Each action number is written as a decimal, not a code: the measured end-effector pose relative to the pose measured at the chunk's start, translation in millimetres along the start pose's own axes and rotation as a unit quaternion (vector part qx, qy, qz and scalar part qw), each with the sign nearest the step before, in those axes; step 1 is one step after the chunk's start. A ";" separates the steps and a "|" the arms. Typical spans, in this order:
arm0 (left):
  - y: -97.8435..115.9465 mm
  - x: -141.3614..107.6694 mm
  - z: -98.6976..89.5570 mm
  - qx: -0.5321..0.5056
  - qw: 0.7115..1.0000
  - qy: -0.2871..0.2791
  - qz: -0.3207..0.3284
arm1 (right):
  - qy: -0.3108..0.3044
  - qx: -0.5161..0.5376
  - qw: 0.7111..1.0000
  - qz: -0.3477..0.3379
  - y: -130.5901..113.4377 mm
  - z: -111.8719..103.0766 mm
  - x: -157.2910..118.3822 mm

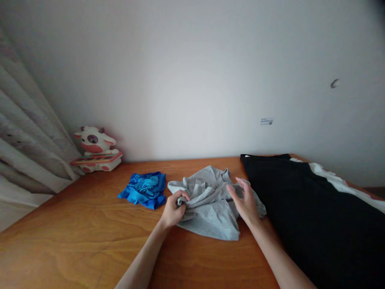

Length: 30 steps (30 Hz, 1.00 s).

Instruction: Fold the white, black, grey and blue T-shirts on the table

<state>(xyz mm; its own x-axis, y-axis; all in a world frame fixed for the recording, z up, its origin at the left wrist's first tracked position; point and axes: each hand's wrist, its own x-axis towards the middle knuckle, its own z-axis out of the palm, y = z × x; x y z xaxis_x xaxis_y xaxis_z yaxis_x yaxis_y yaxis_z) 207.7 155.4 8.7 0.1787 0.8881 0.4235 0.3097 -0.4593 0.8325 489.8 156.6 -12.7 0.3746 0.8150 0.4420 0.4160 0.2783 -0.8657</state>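
A crumpled grey cloth garment (pixel 210 216) lies on the wooden table (pixel 75 237) in front of me. My left hand (pixel 174 209) is closed on a fold at the garment's left side. Over its right part is my right hand (pixel 245 200), with thumb and fingers apart and nothing held between them. Left of the grey garment, a bunched blue cloth (pixel 146 189) rests on the table, touched by neither hand.
Black fabric (pixel 309 212) with white fabric (pixel 339 182) along its far edge covers the table's right side. A cow-shaped toy keyboard (pixel 98 150) stands at the back left, beside a pale curtain (pixel 27 132). A wall (pixel 186 80) rises behind the table.
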 end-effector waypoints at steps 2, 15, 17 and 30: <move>7.8 -1.5 1.7 -0.124 0.992 -0.028 -0.020 | -0.098 -0.029 0.992 -0.069 -2.0 -0.3 -6.2; 11.6 0.9 9.6 -0.284 0.949 0.067 -0.122 | -0.370 -0.044 0.925 -0.075 -41.7 -2.2 -24.0; 6.3 2.7 9.9 -0.200 0.968 0.088 -0.120 | -0.361 -0.023 0.930 -0.064 -46.8 0.3 -26.9; 1.4 -5.3 -0.4 0.219 0.950 -0.217 0.060 | -0.087 0.312 0.924 0.204 -25.9 7.7 -11.1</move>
<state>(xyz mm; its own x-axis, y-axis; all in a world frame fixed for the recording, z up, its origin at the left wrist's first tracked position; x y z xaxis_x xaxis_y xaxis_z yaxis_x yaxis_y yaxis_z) 206.8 150.1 7.8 0.5747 0.7824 0.2398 0.6051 -0.6036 0.5192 468.5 144.3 3.0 0.2338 0.9709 0.0526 -0.3094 0.1256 -0.9426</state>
